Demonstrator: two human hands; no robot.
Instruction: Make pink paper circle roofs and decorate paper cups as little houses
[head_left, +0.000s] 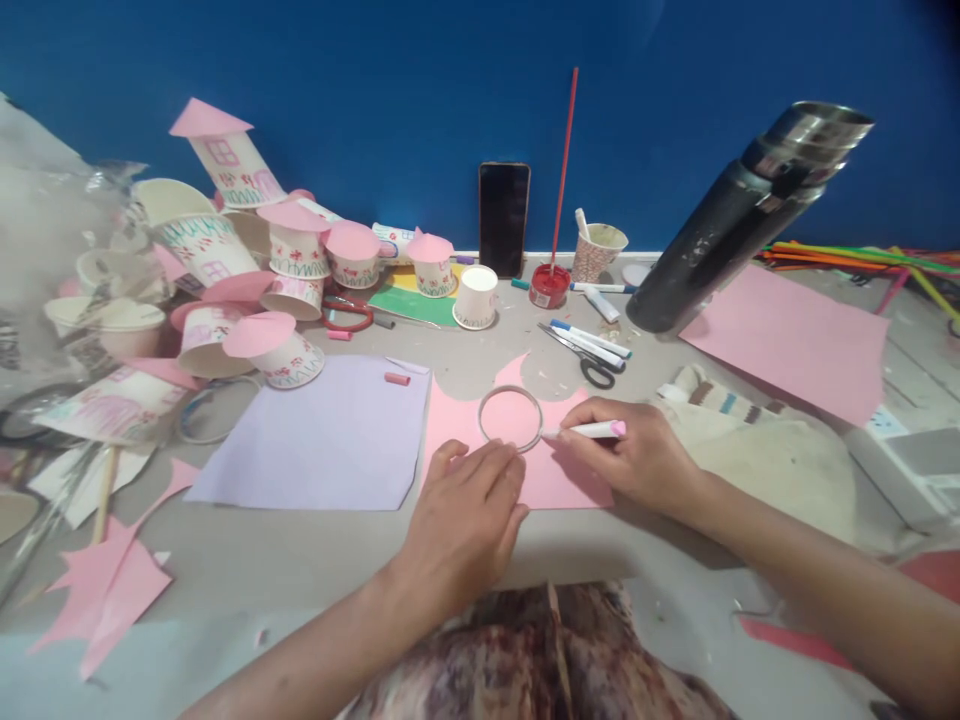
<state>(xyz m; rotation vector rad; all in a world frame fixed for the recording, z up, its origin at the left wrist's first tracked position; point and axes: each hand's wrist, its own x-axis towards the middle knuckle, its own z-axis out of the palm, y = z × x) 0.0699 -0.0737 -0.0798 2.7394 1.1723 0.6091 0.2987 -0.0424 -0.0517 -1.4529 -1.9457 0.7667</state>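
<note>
A sheet of pink paper (pixel 450 425) with a ragged, cut-out top edge lies in front of me. On it rests a thin grey ring (pixel 481 405). The fingers of my left hand (pixel 474 500) lie flat across the paper, their tips on the ring's near edge. My right hand (pixel 637 450) is closed around a white felt-tip marker (pixel 600 430) with a pink cap on its back end. The marker's tip is at the ring's right side. To the left, a lavender sheet (pixel 322 440) lies beside the pink one, a small pink marker cap (pixel 397 379) on it.
Several decorated paper cups with pink cone roofs (pixel 259 335) crowd the left. Scissors (pixel 596 370), markers, a red paint jar (pixel 550 287), a phone (pixel 504 220) and a plain cup (pixel 476 298) stand behind. A dark flask (pixel 720 230), cloth (pixel 757 460) and another pink sheet (pixel 795 340) are right.
</note>
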